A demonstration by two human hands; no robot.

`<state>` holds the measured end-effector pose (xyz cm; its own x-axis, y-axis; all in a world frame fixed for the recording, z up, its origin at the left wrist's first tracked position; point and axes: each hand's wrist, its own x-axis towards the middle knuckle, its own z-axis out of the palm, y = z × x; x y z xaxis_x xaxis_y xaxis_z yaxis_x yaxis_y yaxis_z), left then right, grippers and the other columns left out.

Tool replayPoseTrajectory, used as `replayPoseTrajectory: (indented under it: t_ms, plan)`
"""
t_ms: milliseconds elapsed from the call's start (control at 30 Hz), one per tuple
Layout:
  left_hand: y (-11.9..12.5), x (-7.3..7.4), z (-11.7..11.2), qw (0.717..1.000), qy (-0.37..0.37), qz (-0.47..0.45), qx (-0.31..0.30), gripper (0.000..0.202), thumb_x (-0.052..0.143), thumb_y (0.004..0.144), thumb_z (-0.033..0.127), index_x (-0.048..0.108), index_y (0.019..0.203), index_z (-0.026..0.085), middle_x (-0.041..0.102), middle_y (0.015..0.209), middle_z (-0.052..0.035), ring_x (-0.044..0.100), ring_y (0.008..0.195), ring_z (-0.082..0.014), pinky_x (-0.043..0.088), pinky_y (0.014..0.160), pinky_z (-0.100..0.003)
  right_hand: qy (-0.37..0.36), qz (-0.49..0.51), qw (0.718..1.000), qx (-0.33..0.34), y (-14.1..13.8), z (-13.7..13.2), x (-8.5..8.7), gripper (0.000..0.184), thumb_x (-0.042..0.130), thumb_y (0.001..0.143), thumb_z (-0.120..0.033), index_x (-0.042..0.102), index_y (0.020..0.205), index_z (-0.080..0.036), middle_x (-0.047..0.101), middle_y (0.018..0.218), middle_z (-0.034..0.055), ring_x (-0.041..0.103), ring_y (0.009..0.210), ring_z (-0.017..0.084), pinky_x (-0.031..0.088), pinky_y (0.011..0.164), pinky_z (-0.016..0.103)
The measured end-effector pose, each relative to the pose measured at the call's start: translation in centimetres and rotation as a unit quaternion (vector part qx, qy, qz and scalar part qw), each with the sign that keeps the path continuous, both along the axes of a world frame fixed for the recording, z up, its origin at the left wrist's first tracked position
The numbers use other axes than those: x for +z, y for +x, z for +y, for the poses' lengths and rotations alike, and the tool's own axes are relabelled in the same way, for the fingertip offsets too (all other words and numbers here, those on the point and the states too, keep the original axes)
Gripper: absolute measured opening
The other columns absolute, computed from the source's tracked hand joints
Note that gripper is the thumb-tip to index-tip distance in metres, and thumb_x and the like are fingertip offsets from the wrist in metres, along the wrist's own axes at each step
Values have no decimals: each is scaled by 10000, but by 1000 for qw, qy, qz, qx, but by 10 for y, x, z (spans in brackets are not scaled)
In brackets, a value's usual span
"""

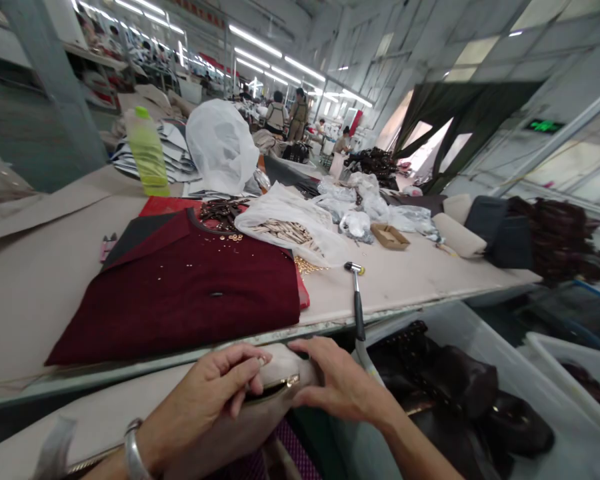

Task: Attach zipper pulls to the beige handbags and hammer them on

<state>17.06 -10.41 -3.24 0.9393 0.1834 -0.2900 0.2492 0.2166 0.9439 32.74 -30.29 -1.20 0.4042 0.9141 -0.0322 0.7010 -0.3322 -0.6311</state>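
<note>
A beige bag [280, 360] with a gold-toned zipper [275, 388] lies across my lap, below the table edge. Over the zipper's near side, my left hand [230, 379] pinches something small and pale, too little of it visible to name. My right hand [337, 380] grips the bag's right end, thumb near the zipper end and fingers over the top. Just beyond lies a folded dark red cloth [195, 287] with tiny metal bits on it. A hammer [357, 300] with a black handle rests on the table, its grip at the front edge.
Beyond the cloth sit a plastic bag of beige strips [290, 231], gold rings [305, 265], a small cardboard tray [390, 236] and a bottle of yellow-green liquid [147, 153]. Pliers [108, 247] lie at left. A white bin [475, 327] of dark leather pieces stands at lower right.
</note>
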Motion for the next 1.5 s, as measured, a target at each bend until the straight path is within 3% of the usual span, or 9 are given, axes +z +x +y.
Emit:
replayPoseTrajectory:
  t_ms: [200,333,500,600,900,1167,1233,1367,1500]
  plan:
    - [-3,21,-22,987,135,29,-82,441,524,874,588,634,919,163,581,693,19,474,546,-88,351,526,-181,3,12,998,-55,-8,-9,-20,316,964,671,-228,715,849,-150,651,774,-19,588,721,166,372,635,243]
    - [-1,25,-22,985,135,68,-83,441,566,831,594,630,935,171,524,558,41,415,511,-96,298,483,-174,23,33,998,-55,-8,-5,-20,327,963,667,-229,730,883,-155,647,758,-40,580,685,139,345,601,218]
    - [4,23,-25,992,94,55,-66,395,651,789,566,653,847,175,662,730,-11,545,610,-133,397,530,-202,39,33,997,-50,-5,-5,-21,318,962,670,-229,733,877,-152,628,747,-43,560,684,134,330,605,220]
    - [5,18,-31,979,203,9,-32,332,602,861,533,696,857,214,716,826,-11,640,741,-169,472,642,-238,42,33,998,-45,-7,-4,-20,305,953,688,-236,733,886,-159,632,754,-42,568,698,137,332,611,220]
    - [9,0,-42,799,525,-289,52,217,496,1015,275,684,908,257,682,889,45,647,806,-94,486,783,-188,28,18,999,-35,-8,1,-18,335,945,700,-268,748,946,-155,689,821,-2,626,785,181,363,668,242]
    - [4,-2,-36,668,670,-321,-38,412,310,1044,145,682,874,194,656,819,-22,602,752,-176,506,675,-293,16,20,999,-45,-7,3,-17,330,946,675,-228,751,936,-168,686,812,-11,603,770,179,353,668,248]
    - [2,-4,-31,680,662,-316,-29,407,312,1036,136,688,894,202,663,827,-18,614,749,-171,510,669,-289,16,29,998,-51,-7,3,-17,328,953,672,-243,750,922,-176,670,789,-26,595,744,167,352,652,239]
    - [2,-5,-28,764,560,-319,12,256,410,1043,191,661,1017,234,661,916,4,652,829,-104,518,785,-188,19,50,997,-63,-7,6,-15,298,944,689,-235,743,902,-179,645,747,-49,580,680,138,347,601,214]
    - [5,0,-30,787,527,-321,22,170,481,1022,202,643,1015,256,642,910,22,651,805,-80,502,767,-156,21,60,997,-54,-10,10,-11,292,933,686,-203,748,908,-164,642,750,-43,577,681,137,351,598,209]
